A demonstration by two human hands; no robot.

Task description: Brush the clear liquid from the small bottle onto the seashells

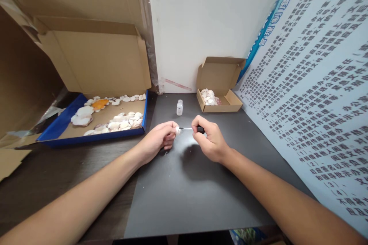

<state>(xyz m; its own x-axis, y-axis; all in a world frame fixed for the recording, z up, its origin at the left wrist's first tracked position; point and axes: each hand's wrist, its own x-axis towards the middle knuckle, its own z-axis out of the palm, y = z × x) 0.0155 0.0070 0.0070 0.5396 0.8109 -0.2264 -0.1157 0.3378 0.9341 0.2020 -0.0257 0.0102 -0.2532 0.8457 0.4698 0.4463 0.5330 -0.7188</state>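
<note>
Between thumb and fingers, my left hand [161, 139] pinches a small white seashell [178, 131] above the dark mat. My right hand [211, 138] grips the black cap of a thin brush applicator [186, 128]. Its dark tip points left and is at the shell; whether it touches cannot be made out exactly. Behind the hands stands a small clear bottle [179, 108] with a whitish label and no cap on it.
At left lies an open blue-edged cardboard box [99, 138] with white shells and an orange one [100, 104]. A smaller open cardboard box [221, 108] at back right holds white shells [209, 96]. A printed board [310, 84] borders the right side of the grey mat [201, 203].
</note>
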